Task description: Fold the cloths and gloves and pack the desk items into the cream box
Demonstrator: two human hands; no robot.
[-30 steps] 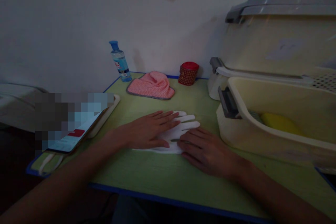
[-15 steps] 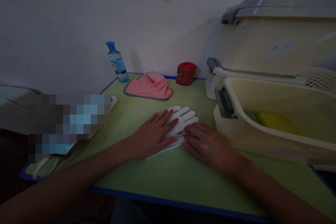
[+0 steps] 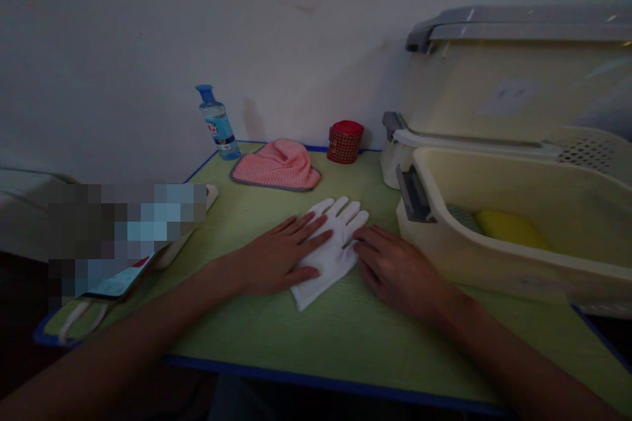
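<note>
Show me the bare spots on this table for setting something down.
Bare green tabletop shows between the white glove and the near blue edge, and between the glove and pink cloth. Crowded: around the glove, with the left hand and right hand there; right side, with the cream bin.

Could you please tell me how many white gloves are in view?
1: the white glove lies on the green tabletop, with the left hand resting on it and the right hand at its right edge. Another could be hidden beneath it.
</note>
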